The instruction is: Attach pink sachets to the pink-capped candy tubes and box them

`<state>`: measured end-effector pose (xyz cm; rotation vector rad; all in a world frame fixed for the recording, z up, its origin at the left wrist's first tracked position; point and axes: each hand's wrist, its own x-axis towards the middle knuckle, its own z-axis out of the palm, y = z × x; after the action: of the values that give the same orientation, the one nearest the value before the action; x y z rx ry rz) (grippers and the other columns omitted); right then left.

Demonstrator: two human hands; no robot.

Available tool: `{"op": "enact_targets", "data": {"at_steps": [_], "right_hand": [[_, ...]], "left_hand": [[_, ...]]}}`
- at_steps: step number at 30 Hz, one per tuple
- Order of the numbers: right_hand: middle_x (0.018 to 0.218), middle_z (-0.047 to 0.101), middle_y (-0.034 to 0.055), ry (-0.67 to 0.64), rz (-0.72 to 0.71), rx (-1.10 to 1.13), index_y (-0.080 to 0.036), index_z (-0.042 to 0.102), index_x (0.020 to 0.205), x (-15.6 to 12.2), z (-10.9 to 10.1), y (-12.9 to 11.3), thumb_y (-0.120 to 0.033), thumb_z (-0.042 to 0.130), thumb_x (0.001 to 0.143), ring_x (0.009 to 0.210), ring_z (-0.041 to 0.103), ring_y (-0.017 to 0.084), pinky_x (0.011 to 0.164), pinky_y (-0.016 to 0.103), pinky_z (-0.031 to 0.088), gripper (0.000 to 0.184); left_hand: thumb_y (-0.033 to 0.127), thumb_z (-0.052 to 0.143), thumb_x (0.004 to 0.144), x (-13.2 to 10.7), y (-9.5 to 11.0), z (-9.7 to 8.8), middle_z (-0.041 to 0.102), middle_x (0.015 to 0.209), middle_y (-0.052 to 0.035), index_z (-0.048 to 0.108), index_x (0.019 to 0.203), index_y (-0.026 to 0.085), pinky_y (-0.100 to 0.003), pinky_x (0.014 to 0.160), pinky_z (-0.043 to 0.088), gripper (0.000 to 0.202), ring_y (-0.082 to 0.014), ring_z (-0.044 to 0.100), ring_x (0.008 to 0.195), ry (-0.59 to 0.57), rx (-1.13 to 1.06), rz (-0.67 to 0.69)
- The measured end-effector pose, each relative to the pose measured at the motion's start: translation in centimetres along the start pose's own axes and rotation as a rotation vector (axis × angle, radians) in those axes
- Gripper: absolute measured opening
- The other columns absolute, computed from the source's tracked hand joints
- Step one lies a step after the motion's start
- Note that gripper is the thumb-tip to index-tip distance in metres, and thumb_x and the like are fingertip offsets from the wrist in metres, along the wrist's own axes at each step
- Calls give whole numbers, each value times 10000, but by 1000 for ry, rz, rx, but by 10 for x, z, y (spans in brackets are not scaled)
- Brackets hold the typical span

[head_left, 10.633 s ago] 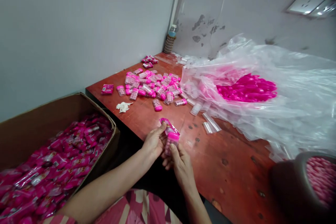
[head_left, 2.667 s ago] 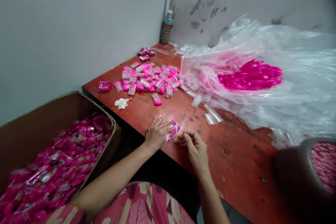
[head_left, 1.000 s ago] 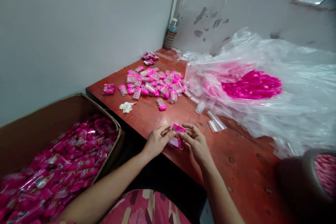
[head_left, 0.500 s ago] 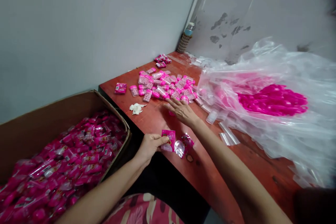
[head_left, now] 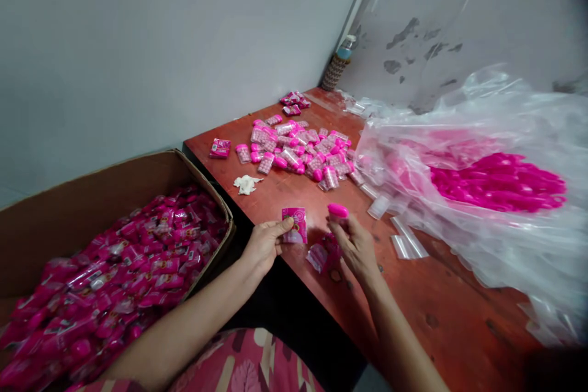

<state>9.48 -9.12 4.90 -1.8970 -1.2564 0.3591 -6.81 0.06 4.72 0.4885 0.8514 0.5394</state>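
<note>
Between thumb and fingers, my left hand (head_left: 266,244) pinches a flat pink printed pouch (head_left: 294,225) over the table's front edge. My right hand (head_left: 357,246) is closed around a small bottle with a glossy pink cap (head_left: 338,211); fingers hide most of its body. Below and between the hands lie more pink pouches (head_left: 325,252) on the red table (head_left: 413,294). Beyond them spreads a pile of small clear bottles (head_left: 291,150) with pink caps and pale pink balls inside.
A cardboard box (head_left: 209,180) at left holds many filled pink packets (head_left: 133,269). At right a large clear plastic bag (head_left: 514,245) contains bright pink pieces (head_left: 500,184). Clear plastic strips (head_left: 408,239), a crumpled white scrap (head_left: 247,184) and a pink packet stack (head_left: 220,148) lie around.
My right hand has come back from the bottle pile and now holds a pink-capped bottle near the pouch. My left hand keeps its pinch on the pouch. The view has shifted slightly.
</note>
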Motion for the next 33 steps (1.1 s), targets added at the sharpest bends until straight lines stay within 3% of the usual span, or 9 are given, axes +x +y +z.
{"op": "enact_targets", "data": {"at_steps": [3,6,10,17,22,28,33], "right_hand": [[627,571,3,-51,259,498,-187,548,878,-51,2,-15,-347,450,831,531,529,146,481,253,413,193],[631,575,3,-26,379,721,-181,543,832,-78,7,-25,-342,480,825,511,507,121,479,234,407,173],[715,589,5,119,393,782,-190,544,817,-80,3,-27,-351,520,805,577,535,115,498,216,424,162],[646,570,-21,-28,389,767,-197,485,854,-96,2,-40,-402,460,831,444,528,94,390,194,417,208],[603,551,-36,0,447,680,-201,443,871,-102,17,-47,-442,423,837,403,526,91,337,169,391,244],[595,541,-41,73,456,657,-198,441,867,-96,21,-43,-468,440,816,390,524,88,335,172,410,275],[576,554,-47,31,449,787,-196,445,862,-94,23,-38,-462,453,814,367,516,80,316,157,393,270]], "left_hand": [[293,743,573,5,-6,6,597,530,-26,590,601,95,-220,461,473,252,-100,548,456,26,-31,11],[292,750,563,5,-17,16,566,513,3,561,594,109,-206,444,460,265,-82,521,440,28,-50,2],[261,740,587,0,-27,31,577,555,3,572,652,114,-225,502,490,232,-95,552,499,-23,-91,-11],[210,679,674,-6,-30,49,600,622,-16,573,706,113,-250,537,517,147,-108,581,543,38,-158,-15],[222,668,686,-7,-38,56,598,607,-28,562,706,109,-225,478,493,156,-114,576,513,26,-181,-46],[207,710,634,-9,-48,57,589,595,-19,567,715,107,-210,488,479,193,-105,563,508,-41,-190,-26],[294,726,603,-10,-52,55,572,550,-12,553,655,108,-203,457,446,259,-102,542,472,-92,-129,0]]}}
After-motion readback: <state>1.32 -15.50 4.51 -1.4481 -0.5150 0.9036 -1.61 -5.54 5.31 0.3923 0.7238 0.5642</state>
